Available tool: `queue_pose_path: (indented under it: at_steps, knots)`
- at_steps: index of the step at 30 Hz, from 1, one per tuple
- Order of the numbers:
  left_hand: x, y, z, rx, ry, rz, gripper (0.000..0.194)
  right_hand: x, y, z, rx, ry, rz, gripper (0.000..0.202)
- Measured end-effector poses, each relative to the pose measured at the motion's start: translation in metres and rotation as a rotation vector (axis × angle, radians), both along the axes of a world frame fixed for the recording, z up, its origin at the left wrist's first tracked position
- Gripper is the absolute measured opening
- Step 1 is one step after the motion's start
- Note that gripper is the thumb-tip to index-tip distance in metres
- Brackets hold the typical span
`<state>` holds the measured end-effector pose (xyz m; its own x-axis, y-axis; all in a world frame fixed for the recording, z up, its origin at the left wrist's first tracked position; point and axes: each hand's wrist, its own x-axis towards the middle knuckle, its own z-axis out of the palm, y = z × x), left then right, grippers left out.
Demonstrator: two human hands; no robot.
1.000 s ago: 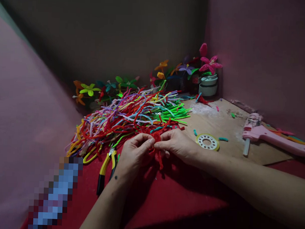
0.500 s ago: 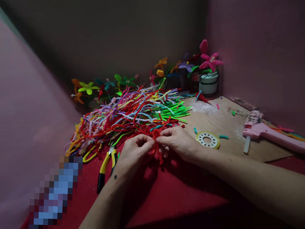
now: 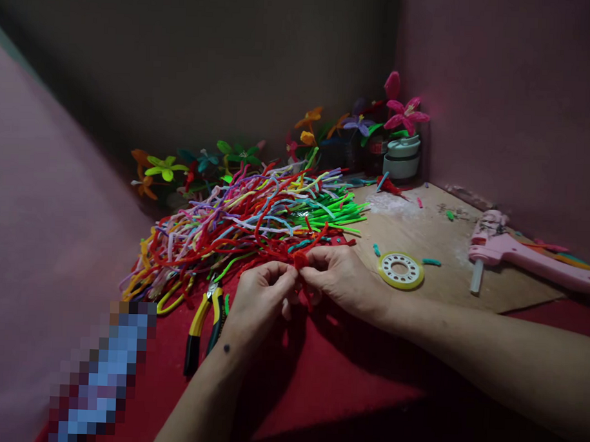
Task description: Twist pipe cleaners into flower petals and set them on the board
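Between my fingertips is a red pipe cleaner [image 3: 301, 260], bent into a small loop with an end hanging below. My left hand [image 3: 263, 297] pinches it from the left, thumb and forefinger together. From the right, my right hand [image 3: 341, 280] grips the same piece, its fingers curled; they partly hide the lower part. Just beyond my hands lies a big heap of pipe cleaners [image 3: 237, 209] in many colours, with a green bundle [image 3: 336, 213] at its right side. Yellow-and-black pliers [image 3: 199, 327] rest beside my left wrist.
A roll of tape [image 3: 401, 271] and a pink glue gun [image 3: 530, 255] lie on a brown board [image 3: 434, 232] at the right. Pipe-cleaner flowers [image 3: 166, 168] line the back, with a pale green container [image 3: 402, 157] among them. A pixelated patch covers the lower left.
My fingers have closed in further around the red pipe cleaner, so less of its loop and hanging end shows. The view has shifted slightly.
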<state>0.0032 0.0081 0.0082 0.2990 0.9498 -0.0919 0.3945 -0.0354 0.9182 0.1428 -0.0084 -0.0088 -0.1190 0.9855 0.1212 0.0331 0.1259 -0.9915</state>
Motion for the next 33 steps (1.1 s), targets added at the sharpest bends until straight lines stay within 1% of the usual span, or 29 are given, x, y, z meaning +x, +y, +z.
queue_pose_path:
  at_steps: [3, 5, 8, 10, 13, 15, 19, 22, 26, 29, 31, 33]
  knots:
    - [0.001, -0.001, 0.002, -0.014, -0.020, -0.004, 0.024, -0.001, 0.000, -0.002, -0.006, 0.072, 0.045, 0.010]
    - [0.002, -0.001, 0.003, -0.009, -0.011, 0.005, 0.023, -0.001, 0.000, -0.002, -0.018, 0.075, 0.061, 0.010]
    - [0.004, -0.001, 0.004, 0.020, 0.001, 0.031, 0.019, -0.001, 0.000, -0.002, -0.010, 0.054, 0.053, 0.011]
    - [0.007, -0.002, 0.003, 0.027, -0.002, 0.060, 0.014, -0.001, 0.000, -0.004, 0.022, 0.031, 0.024, 0.011]
    - [0.010, -0.002, 0.001, 0.040, 0.020, 0.105, 0.008, -0.001, 0.001, -0.007, 0.073, -0.046, -0.019, 0.012]
    - [0.011, -0.003, -0.001, 0.088, 0.067, 0.121, 0.007, -0.001, 0.001, -0.009, 0.115, -0.124, -0.062, 0.012]
    - [0.011, -0.002, -0.005, 0.173, 0.123, 0.117, 0.007, -0.001, 0.002, -0.008, 0.186, -0.291, -0.152, 0.011]
    - [0.009, 0.000, -0.009, 0.167, 0.096, 0.112, 0.007, 0.000, 0.002, -0.007, 0.180, -0.327, -0.167, 0.012]
    - [0.010, 0.001, -0.010, 0.105, 0.108, 0.085, 0.007, 0.001, 0.003, -0.007, 0.138, -0.307, -0.118, 0.011]
    - [0.012, 0.001, -0.007, 0.082, 0.085, 0.078, 0.007, 0.001, 0.005, -0.008, 0.138, -0.253, -0.085, 0.010]
    - [0.011, 0.001, -0.003, 0.044, 0.034, 0.070, 0.007, 0.000, 0.006, -0.007, 0.081, -0.164, -0.041, 0.007]
    - [0.008, 0.002, 0.002, -0.006, -0.014, 0.059, 0.007, 0.000, 0.007, -0.006, -0.022, -0.067, 0.025, 0.006]
